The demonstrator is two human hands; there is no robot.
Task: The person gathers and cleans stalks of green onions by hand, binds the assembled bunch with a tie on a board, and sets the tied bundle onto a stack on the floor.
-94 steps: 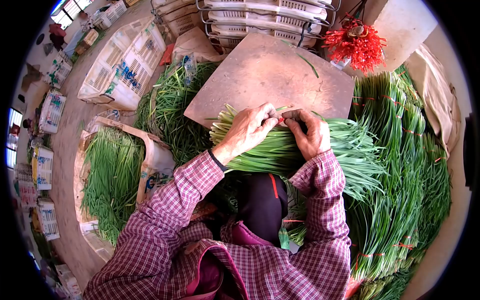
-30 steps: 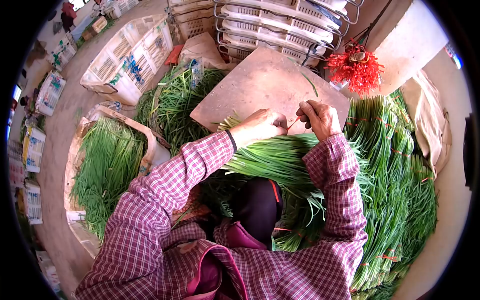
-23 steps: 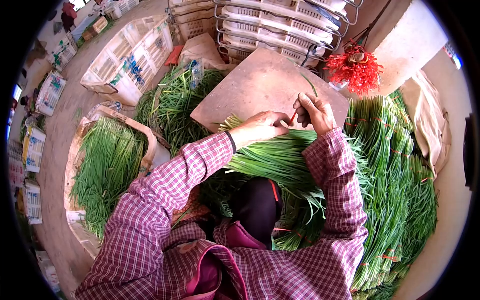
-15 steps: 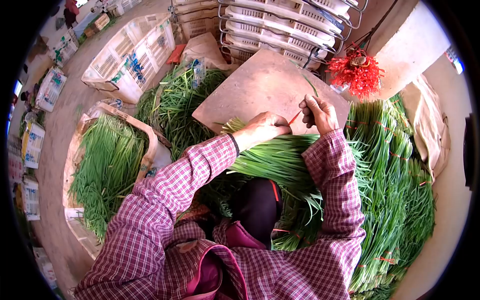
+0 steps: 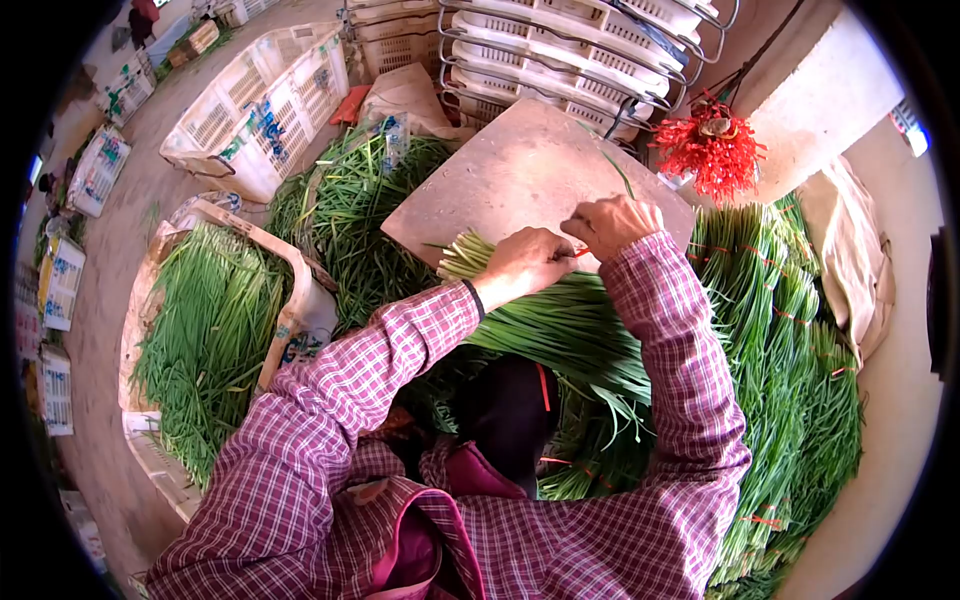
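A bunch of garlic chives (image 5: 560,325) lies across my lap at the board's near edge, pale cut ends pointing left. Over the top of it, my left hand (image 5: 525,264) is closed, fingertips pinching a short red tie (image 5: 581,252). Right beside it my right hand (image 5: 614,226) is closed too, back of the hand up, its fingers at the tie's other end. The two hands nearly touch, and the part of the tie under the bunch is hidden. Behind them is a flat board (image 5: 500,165) with a stray green leaf on it.
Tied chive bunches (image 5: 775,400) are piled on the right. A bundle of red ties (image 5: 712,150) hangs above them. Loose chives (image 5: 210,335) fill a crate on the left, with more greens (image 5: 370,210) beside the board. Stacked white crates (image 5: 560,55) stand behind; an open crate (image 5: 255,120) is back left.
My right hand has moved left and down toward my left hand and turned its back upward. The stretch of red tie showing between the hands is shorter.
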